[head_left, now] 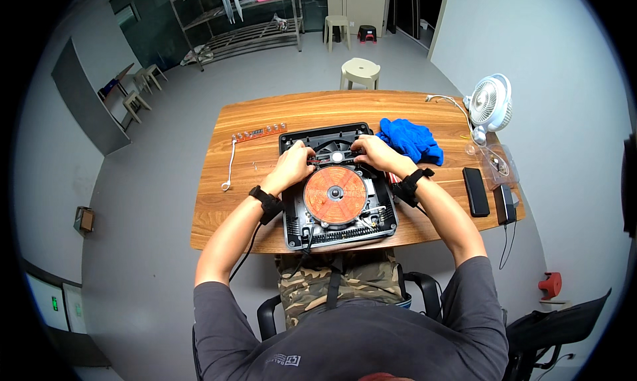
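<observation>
An opened induction cooker (pixel 290 232) lies on the wooden table in front of me, its black lower shell facing up. A round copper-coloured coil (pixel 325 205) sits in the middle of it. Beyond the coil is a black cooling fan (pixel 337 157) with a pale hub. My left hand (pixel 296 163) pinches the fan's left side, near thin red wires. On the opposite side, my right hand (pixel 373 150) has its fingers closed at the fan's right edge. The fingertips are partly hidden. Both wrists wear black straps.
A narrow circuit strip (pixel 260 133) with a white cable lies at the far left. To the right are a blue cloth (pixel 413 142), a white desk fan (pixel 490 102), a clear plastic box (pixel 509 174), a black slab-shaped device (pixel 475 192) and a black power adapter (pixel 505 205).
</observation>
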Available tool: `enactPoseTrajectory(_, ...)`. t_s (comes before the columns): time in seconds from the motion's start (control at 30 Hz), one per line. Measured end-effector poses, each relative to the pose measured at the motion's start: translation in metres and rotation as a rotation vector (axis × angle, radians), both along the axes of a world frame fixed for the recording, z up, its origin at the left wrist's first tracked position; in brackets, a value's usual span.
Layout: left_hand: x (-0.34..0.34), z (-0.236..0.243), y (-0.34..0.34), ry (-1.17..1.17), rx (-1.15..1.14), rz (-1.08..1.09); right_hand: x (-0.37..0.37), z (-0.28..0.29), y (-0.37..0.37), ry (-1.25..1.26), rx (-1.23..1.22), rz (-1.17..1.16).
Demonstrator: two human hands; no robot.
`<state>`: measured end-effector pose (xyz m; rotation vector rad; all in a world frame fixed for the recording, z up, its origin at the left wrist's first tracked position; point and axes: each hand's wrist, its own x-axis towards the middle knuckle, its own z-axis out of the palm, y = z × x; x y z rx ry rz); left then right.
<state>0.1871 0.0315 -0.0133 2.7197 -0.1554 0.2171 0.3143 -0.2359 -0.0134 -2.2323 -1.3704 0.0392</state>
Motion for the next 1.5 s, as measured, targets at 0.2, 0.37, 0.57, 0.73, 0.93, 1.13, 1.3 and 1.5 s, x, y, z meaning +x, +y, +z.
enactPoseTrajectory(0.2,0.002,0.003,-0.005,0.036,0.028,0.03,0.005,-0.013,0.0,-0.007,0.039,-0.035)
enactPoseTrajectory(0.37,0.004,-0.001,-0.003,0.052,0.019,0.034,-0.001,-0.009,0.0,0.004,0.053,-0.062)
enactPoseTrajectory(0.57,0.003,-0.004,-0.011,0.016,-0.011,0.087,0.003,-0.013,-0.006,0.01,0.057,-0.075)
enactPoseTrajectory(0.73,0.005,-0.007,-0.005,0.012,-0.028,0.052,0.004,-0.011,-0.005,0.017,0.018,-0.079)
enactPoseTrajectory(0.93,0.002,-0.008,-0.006,0.009,-0.017,0.059,0.008,-0.013,-0.003,0.035,-0.024,-0.094)
enactPoseTrajectory(1.13,0.003,-0.003,-0.002,0.042,0.008,0.025,0.016,-0.017,0.004,0.021,-0.084,-0.108)
enactPoseTrajectory(1.3,0.006,-0.009,0.002,0.014,-0.009,0.03,0.017,-0.013,0.012,0.086,-0.159,-0.152)
enactPoseTrajectory(1.5,0.008,-0.004,-0.004,0.012,-0.006,0.052,0.024,-0.002,0.015,0.083,-0.269,-0.155)
